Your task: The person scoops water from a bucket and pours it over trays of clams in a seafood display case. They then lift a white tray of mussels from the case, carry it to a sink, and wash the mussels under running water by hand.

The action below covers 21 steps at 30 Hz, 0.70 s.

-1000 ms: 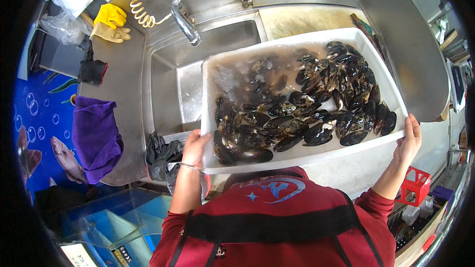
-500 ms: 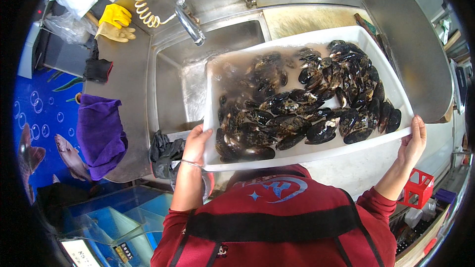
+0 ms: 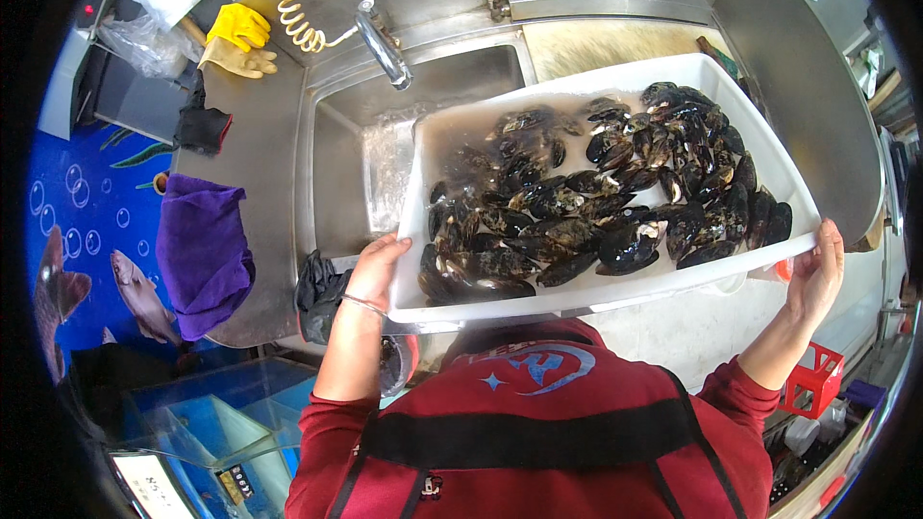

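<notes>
I hold a large white plastic tray by its two near corners. My left hand grips the left corner and my right hand the right one, with the fingers curled around the rim and partly hidden beneath it. Many dark mussels lie in the tray, heaped toward the right and the near side. Murky brownish water collects at the tray's left end, which is tilted toward the metal sink. The tray's far left part overlaps the sink's right edge.
A chrome faucet leans over the sink. Behind the tray lies a pale cutting board. Yellow gloves, a black glove and a purple towel hang on the left metal panel. A red plastic basket is at lower right.
The view has shifted slightly, so the sink and faucet sit a little farther right. Both hands still grip the tray; the water at its left end looks lower and more mussels show there.
</notes>
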### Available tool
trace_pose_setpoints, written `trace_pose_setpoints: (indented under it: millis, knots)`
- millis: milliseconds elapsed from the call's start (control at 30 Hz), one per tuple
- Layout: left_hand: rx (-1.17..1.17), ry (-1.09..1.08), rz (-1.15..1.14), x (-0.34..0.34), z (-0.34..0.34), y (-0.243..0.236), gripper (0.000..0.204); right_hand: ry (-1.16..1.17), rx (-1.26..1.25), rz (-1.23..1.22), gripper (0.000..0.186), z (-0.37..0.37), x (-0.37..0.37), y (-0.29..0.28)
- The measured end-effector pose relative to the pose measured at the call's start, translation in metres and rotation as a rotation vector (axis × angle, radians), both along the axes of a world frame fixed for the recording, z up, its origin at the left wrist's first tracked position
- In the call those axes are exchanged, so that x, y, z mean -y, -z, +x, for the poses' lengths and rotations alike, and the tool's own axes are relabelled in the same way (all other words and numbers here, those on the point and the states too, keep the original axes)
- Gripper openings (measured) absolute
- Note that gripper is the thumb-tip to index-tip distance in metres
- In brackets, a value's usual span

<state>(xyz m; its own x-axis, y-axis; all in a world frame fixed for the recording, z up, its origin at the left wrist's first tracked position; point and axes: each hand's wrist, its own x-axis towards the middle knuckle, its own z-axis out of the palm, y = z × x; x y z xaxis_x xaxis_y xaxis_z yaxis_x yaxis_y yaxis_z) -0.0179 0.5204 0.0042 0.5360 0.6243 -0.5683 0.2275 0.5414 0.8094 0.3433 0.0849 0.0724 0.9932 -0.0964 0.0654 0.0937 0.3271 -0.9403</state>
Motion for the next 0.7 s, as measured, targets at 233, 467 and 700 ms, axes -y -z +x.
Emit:
trace_pose_setpoints:
  millis: [233, 467, 700]
  knots:
    - [-0.063, 0.011, 0.029, -0.004, 0.006, -0.019, 0.035, -0.074, 0.021, 0.035, 0.013, 0.005, 0.003, -0.006]
    - [0.010, 0.095, -0.004, -0.006, 0.004, -0.017, 0.034, -0.025, -0.001, 0.018, 0.012, 0.004, 0.001, -0.008]
    - [-0.056, 0.050, 0.016, -0.011, 0.005, -0.017, 0.036, -0.150, 0.038, 0.037, 0.013, 0.010, 0.006, -0.013]
